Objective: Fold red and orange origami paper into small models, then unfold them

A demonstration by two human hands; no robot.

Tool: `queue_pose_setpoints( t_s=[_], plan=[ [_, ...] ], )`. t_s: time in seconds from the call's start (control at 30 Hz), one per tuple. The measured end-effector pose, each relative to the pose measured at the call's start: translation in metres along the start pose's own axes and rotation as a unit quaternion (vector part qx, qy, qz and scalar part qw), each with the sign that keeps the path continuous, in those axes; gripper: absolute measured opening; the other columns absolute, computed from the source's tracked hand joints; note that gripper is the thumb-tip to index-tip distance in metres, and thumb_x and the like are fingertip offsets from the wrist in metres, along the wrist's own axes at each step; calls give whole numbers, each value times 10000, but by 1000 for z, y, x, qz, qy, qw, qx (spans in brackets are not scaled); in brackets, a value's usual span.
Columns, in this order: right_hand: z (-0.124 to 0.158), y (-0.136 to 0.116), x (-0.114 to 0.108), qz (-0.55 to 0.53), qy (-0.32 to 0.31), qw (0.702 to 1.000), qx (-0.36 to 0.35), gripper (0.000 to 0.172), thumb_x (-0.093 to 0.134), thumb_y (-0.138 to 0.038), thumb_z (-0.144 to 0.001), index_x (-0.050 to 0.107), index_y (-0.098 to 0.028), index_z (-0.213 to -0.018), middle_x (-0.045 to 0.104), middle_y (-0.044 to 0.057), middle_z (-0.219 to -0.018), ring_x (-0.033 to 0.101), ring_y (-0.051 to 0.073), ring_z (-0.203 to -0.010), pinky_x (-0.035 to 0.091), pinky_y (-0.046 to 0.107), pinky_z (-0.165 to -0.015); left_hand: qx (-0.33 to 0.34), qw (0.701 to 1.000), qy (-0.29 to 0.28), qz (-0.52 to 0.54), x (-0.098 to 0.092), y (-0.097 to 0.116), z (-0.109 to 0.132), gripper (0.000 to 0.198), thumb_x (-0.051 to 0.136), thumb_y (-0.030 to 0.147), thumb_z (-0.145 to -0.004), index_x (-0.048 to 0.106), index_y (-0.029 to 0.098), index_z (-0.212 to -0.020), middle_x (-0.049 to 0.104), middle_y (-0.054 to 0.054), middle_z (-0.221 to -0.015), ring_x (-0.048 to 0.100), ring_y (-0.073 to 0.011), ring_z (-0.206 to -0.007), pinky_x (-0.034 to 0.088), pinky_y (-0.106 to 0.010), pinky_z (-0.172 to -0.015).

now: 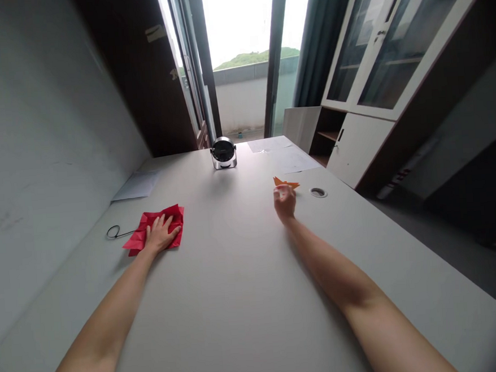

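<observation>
On the left part of the white table lies a creased sheet of red paper (176,215). My left hand (160,233) rests flat on it, fingers spread. Farther right, my right hand (285,202) is closed, with its fingertips at a small orange folded paper (289,184). The orange piece has pointed ends that stick out past the fingers on both sides. My fingers hide its lower middle. A thin black cord loop (113,231) runs out from the red paper's left edge.
A white ring with a dark centre (318,192) lies right of the orange paper. A round black device on a metal stand (223,152) stands toward the table's far end. White sheets lie at the far left (136,185) and far right (294,161). A wall borders the left side.
</observation>
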State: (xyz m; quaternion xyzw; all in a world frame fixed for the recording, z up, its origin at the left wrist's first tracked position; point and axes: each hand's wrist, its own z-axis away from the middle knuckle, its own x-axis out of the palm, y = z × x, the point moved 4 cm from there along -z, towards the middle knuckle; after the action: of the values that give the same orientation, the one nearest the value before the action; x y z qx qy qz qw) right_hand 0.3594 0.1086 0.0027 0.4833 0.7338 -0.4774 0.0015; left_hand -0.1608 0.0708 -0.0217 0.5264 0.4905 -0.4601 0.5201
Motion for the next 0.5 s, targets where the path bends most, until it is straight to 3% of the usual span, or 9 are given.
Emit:
queue_pose_setpoints(
  t_s=[0.13, 0.2, 0.27, 0.37, 0.5],
  plan=[
    [-31, 38, -19, 60, 39, 997, 15, 384, 523, -304, -923, 538, -115, -1257, 477, 251, -1336, 371, 290, -1244, 306, 454, -1021, 6, 1000, -26, 7, -4, 5, 4, 701, 337, 668, -921, 324, 342, -1541, 188, -96, -1651, 135, -372, -1510, 108, -678, -1137],
    [-41, 51, -20, 77, 14, 997, -17, 494, 652, -270, -844, 533, -148, -1309, 415, 223, -1421, 290, 297, -1313, 258, 455, -1047, 5, 1000, -27, 13, -5, 8, 5, 681, 345, 652, -926, 332, 349, -1536, 195, -97, -1649, 134, -375, -1510, 106, -690, -1129],
    [-48, 60, -11, 142, -55, 984, -89, 563, 689, -260, -820, 520, -165, -1349, 350, 216, -1478, 246, 308, -1346, 231, 466, -1052, -4, 1000, -17, 20, -7, 10, 7, 657, 353, 622, -937, 355, 335, -1527, 231, -109, -1637, 157, -373, -1505, 126, -684, -1128],
    [-55, 77, 0, 177, -117, 976, -57, 555, 708, -272, -808, 545, -160, -1326, 413, 227, -1406, 343, 321, -1265, 303, 447, -986, -19, 999, 12, 26, -12, 13, 8, 604, 353, 558, -959, 418, 292, -1497, 314, -127, -1603, 227, -354, -1486, 174, -636, -1144],
    [-53, 74, 11, 179, -150, 970, -71, 383, 652, -209, -831, 616, -188, -1212, 528, 166, -1247, 480, 273, -1099, 385, 383, -922, 5, 993, 116, 29, -33, 26, 14, 533, 384, 466, -970, 509, 222, -1427, 444, -139, -1516, 360, -324, -1412, 247, -519, -1164]
  ],
)
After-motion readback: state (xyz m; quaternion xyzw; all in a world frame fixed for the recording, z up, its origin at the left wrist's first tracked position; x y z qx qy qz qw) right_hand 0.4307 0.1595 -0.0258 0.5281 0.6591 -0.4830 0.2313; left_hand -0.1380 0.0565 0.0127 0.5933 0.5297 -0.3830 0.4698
